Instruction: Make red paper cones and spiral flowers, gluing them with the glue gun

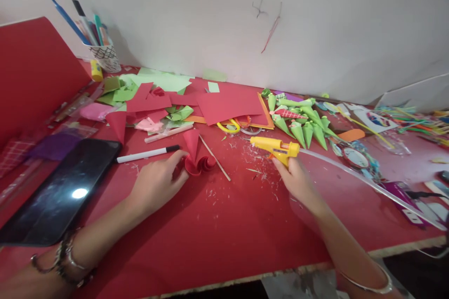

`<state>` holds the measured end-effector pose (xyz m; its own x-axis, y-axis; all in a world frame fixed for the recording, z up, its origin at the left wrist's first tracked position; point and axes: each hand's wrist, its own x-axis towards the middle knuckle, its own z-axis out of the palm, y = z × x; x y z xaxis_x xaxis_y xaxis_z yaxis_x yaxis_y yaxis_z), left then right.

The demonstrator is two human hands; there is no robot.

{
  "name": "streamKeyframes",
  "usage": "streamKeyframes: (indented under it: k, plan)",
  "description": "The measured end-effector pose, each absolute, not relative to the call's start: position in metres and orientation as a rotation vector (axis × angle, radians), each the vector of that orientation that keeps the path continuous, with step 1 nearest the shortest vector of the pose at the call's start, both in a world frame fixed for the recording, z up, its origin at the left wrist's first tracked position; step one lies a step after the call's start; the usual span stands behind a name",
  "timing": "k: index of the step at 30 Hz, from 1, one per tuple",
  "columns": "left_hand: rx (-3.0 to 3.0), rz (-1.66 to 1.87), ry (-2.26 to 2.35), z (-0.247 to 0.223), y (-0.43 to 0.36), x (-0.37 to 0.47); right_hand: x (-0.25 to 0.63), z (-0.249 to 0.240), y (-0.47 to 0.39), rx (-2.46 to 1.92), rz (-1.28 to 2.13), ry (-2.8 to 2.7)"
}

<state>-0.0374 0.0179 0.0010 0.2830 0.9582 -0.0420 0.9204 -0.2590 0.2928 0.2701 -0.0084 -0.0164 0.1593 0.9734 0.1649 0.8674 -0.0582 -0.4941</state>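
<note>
My left hand [157, 182] pinches the edge of a red paper cone [191, 145] between thumb and fingers. A curled red paper strip [206, 163] sits against the cone's wide end. In my right hand [298, 177] is a yellow glue gun [277, 146], its nozzle pointing left toward the cone, with a gap between them. A long clear glue stick [351, 170] runs out of the gun's back to the right. Just right of the cone lies a thin wooden stick [215, 159]. A capped marker [147, 154] rests beside my left hand.
A black phone [63, 191] lies at left on the red table [217, 243]. Behind are red paper sheets [231, 105], green scraps and a pen cup [105, 56]. Several green paper cones [308, 124] are heaped at back right. Paper shreds litter the middle.
</note>
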Motion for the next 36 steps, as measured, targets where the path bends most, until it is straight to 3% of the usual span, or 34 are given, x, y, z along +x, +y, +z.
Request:
streamKeyframes:
  k: [15, 20, 22, 24, 28, 36]
  plan:
    - [2.38, 0.144, 1.678, 0.0, 0.015, -0.037, 0.29, -0.014, -0.017, -2.054, 0.06, -1.949]
    - [2.347, 0.193, 1.689, -0.001, 0.014, -0.036, 0.284, 0.005, -0.044, -2.244, -0.456, -2.088]
    - [2.353, 0.187, 1.67, -0.002, 0.013, -0.036, 0.272, 0.015, -0.055, -2.285, -0.515, -2.146]
    - [2.36, 0.157, 1.654, -0.002, 0.012, -0.036, 0.255, 0.023, -0.061, -2.226, -0.374, -2.223]
    - [2.374, 0.15, 1.638, -0.003, 0.011, -0.036, 0.213, 0.03, -0.05, -1.783, 0.331, -2.378]
    - [2.296, 0.286, 1.576, 0.001, 0.011, -0.035, 0.162, 0.01, -0.007, -1.486, 0.44, -2.293]
